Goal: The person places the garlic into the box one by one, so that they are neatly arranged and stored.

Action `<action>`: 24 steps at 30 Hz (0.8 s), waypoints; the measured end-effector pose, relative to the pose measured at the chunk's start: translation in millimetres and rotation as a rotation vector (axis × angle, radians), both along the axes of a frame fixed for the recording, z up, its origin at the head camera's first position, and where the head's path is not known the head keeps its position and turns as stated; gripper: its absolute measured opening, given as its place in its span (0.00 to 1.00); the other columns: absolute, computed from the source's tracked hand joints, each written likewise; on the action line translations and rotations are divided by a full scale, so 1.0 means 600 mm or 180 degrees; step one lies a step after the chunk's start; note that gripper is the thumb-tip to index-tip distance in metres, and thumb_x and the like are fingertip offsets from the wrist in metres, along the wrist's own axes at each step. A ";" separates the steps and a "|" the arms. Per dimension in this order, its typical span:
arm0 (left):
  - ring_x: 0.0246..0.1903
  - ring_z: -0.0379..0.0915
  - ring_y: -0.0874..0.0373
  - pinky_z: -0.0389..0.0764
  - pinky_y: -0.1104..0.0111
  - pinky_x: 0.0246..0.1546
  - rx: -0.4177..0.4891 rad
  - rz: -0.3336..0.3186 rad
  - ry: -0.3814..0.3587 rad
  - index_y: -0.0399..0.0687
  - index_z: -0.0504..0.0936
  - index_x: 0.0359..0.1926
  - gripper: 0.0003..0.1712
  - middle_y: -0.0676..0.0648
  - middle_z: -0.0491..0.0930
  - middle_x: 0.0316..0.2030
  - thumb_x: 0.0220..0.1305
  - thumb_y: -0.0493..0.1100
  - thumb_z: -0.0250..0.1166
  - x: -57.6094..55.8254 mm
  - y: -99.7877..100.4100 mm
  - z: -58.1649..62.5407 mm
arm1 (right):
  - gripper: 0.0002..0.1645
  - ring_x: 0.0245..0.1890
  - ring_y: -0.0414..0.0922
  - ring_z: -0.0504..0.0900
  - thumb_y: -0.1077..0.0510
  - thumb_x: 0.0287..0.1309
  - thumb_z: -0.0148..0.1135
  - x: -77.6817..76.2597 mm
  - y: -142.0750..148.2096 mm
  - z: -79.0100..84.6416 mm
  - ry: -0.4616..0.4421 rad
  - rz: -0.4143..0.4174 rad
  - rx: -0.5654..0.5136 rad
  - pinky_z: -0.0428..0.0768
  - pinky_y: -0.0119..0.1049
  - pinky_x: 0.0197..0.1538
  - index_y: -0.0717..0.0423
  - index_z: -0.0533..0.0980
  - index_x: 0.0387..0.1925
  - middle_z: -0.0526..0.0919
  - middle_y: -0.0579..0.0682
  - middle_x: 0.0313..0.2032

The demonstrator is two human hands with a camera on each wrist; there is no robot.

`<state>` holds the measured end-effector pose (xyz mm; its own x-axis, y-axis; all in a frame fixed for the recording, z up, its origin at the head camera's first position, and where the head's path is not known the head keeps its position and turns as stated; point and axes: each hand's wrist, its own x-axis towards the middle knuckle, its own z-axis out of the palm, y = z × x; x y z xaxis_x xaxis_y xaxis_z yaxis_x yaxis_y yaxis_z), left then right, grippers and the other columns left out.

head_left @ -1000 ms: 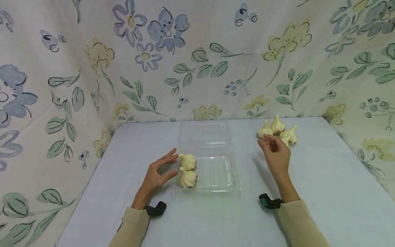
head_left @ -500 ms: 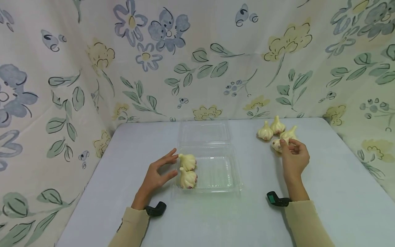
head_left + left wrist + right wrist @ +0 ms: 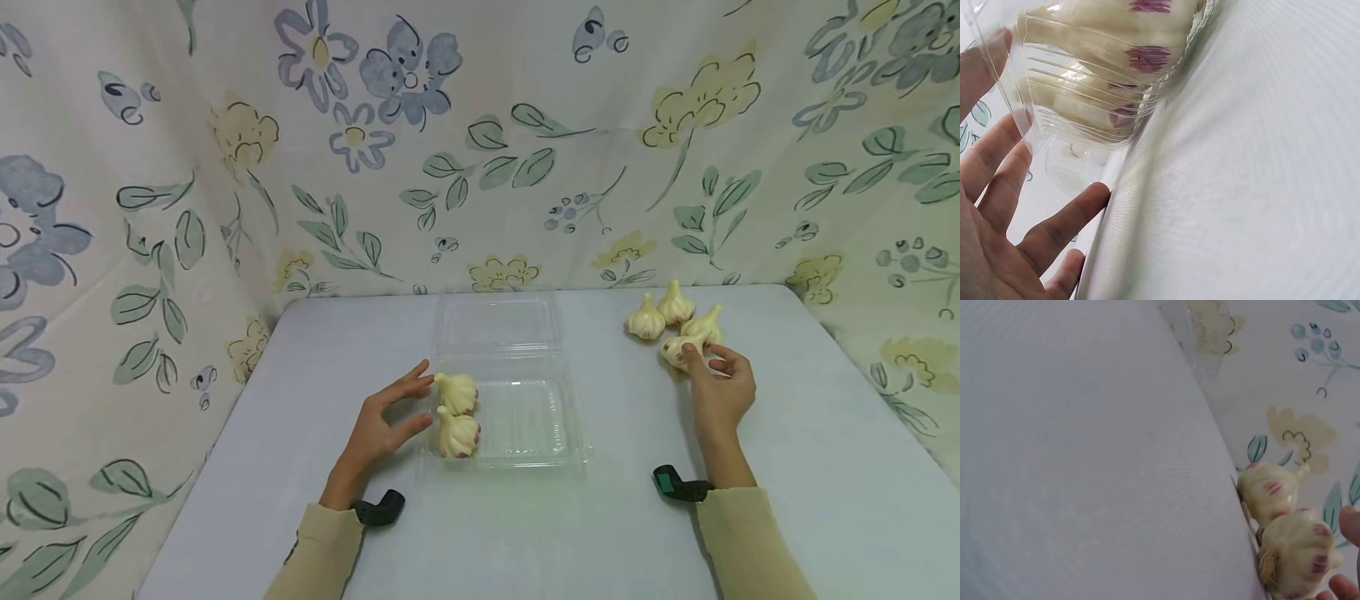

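In the head view, a clear plastic clamshell box (image 3: 525, 417) lies open on the table with two garlic bulbs (image 3: 457, 433) along its left side. My left hand (image 3: 386, 421) rests against the box's left wall, thumb and fingers spread. Through the ribbed plastic, the left wrist view shows the bulbs' purple-marked ends. At the far right, my right hand (image 3: 723, 387) reaches to a garlic bulb (image 3: 675, 353) lying on its side. Thumb and fingertips are apart on either side of its neck. The right wrist view shows that bulb (image 3: 1304, 553) with its root tuft.
Three more garlic bulbs (image 3: 645, 319) stand close behind the one at my right hand. The box's lid (image 3: 498, 325) lies folded back toward the rear. Floral curtains (image 3: 480, 150) hang behind and left of the white table (image 3: 525, 533).
My right hand has moved right and toward me, from in front of the rear left bulb to the front bulb's neck. Its fingers look slightly more spread than half a second ago. My left hand stays put.
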<state>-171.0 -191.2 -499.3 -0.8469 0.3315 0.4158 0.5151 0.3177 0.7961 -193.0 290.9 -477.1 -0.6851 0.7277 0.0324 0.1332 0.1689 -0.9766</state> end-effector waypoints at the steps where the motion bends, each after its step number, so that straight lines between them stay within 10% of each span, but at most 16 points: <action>1: 0.60 0.80 0.50 0.64 0.70 0.71 -0.0004 0.0001 -0.0013 0.49 0.79 0.66 0.33 0.46 0.68 0.74 0.58 0.35 0.74 -0.001 0.000 -0.001 | 0.38 0.34 0.33 0.68 0.39 0.55 0.75 0.000 0.000 0.001 -0.0044 0.0008 0.0030 0.68 0.22 0.35 0.55 0.76 0.61 0.70 0.38 0.39; 24: 0.58 0.81 0.46 0.64 0.69 0.70 -0.0018 0.0017 0.0039 0.47 0.80 0.65 0.32 0.44 0.68 0.74 0.58 0.34 0.73 -0.001 0.000 -0.002 | 0.50 0.45 0.35 0.68 0.29 0.56 0.66 -0.004 0.008 0.003 -0.0777 0.0424 0.0314 0.71 0.21 0.33 0.58 0.70 0.69 0.73 0.45 0.51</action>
